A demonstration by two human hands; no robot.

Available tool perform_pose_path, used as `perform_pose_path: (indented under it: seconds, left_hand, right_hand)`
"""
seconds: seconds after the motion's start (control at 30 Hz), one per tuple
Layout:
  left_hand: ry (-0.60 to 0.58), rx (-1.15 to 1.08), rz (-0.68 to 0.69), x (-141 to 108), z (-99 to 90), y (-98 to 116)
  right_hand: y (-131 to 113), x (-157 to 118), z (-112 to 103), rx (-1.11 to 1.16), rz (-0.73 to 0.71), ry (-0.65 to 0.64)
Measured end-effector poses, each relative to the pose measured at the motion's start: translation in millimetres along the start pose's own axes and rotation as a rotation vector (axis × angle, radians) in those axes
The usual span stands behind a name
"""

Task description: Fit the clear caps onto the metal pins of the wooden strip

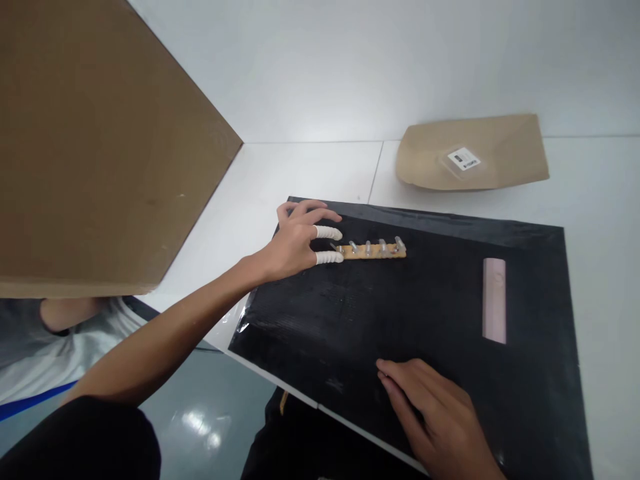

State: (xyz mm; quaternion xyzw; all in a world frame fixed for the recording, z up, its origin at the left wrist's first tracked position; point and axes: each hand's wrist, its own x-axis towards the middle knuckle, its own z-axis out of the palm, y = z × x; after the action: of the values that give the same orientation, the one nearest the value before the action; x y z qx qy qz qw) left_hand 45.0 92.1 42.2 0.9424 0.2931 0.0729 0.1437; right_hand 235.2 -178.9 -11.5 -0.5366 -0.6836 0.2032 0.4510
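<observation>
A narrow yellow-tan strip (375, 251) lies on the black mat, with several small clear pieces standing along it. My left hand (303, 237), with white covers on the thumb and index finger, pinches the strip's left end; its other fingers are spread. My right hand (435, 407) rests over the mat's front edge, its thumb and index fingertips pressed together. Whatever lies between those tips is too small to make out. A pale pink bar (495, 300) lies on the mat at the right.
Behind the black mat (310, 320), a brown paper envelope (510, 153) with a label lies on the white table (310, 167). A large brown panel (100, 133) stands at the left. Part of another person (65, 333) shows below it.
</observation>
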Motion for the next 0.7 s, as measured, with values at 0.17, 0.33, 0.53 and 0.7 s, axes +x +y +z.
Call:
perform_pose_path:
  seconds: [0.17, 0.33, 0.53, 0.7]
  left_hand:
    - [-0.002, -0.004, -0.005, 0.5, -0.8, 1.4]
    - [-0.008, -0.012, -0.017, 2.7, -6.1, 3.6]
    - [-0.005, -0.023, -0.002, 5.6, -11.0, 3.7]
    - [-0.029, -0.023, 0.02, 9.4, -10.1, 2.8]
  right_hand:
    - [0.4, -0.7, 0.7, 0.008, -0.003, -0.002]
    - [0.4, -1.3, 1.0, -0.002, 0.001, -0.004]
    - [2.1, -3.4, 2.5, 0.0, -0.003, -0.004]
    - [2.1, -3.4, 1.6, 0.005, 0.0, -0.004]
